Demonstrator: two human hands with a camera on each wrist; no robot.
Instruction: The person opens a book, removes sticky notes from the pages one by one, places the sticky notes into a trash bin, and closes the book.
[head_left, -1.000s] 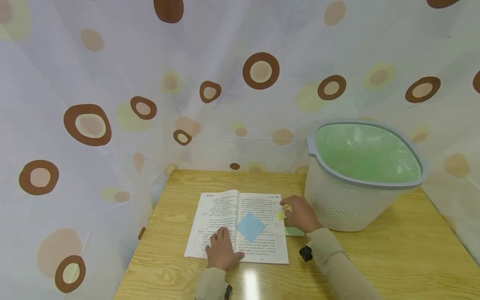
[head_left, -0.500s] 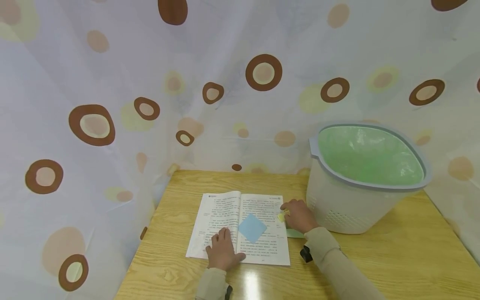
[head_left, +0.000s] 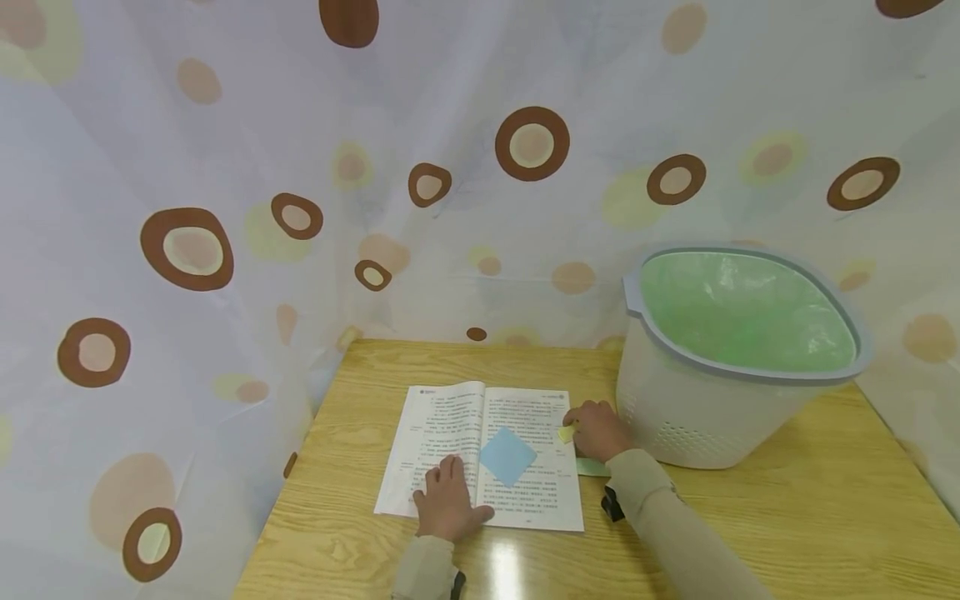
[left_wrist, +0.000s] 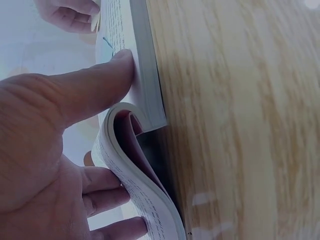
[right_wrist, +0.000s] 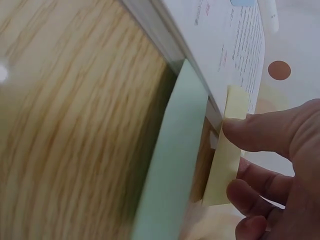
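An open book (head_left: 534, 498) lies on the wooden table, its pages printed with text. My left hand (head_left: 448, 502) rests spread on the lower left page, with its thumb across the bottom edge near the spine. A blue square of paper (head_left: 507, 456) sits cornerwise on the right page. At that page's outer edge my right hand (head_left: 600, 431) pinches a yellow paper strip (right_wrist: 221, 172) between thumb and fingers. One end of the strip lies over the page; the other sticks out past the book. Beside it, a pale green paper strip (right_wrist: 172, 150) juts from the book's side.
A white laundry basket (head_left: 697, 417) with a grey rim and green inside stands right of the book, close beyond my right hand. A patterned sheet (head_left: 450, 292) hangs behind and along the left of the table (head_left: 345, 550).
My right hand has shifted slightly left and down against the page edge, and less of the yellow strip shows in the head view. My left hand has stayed on the book.
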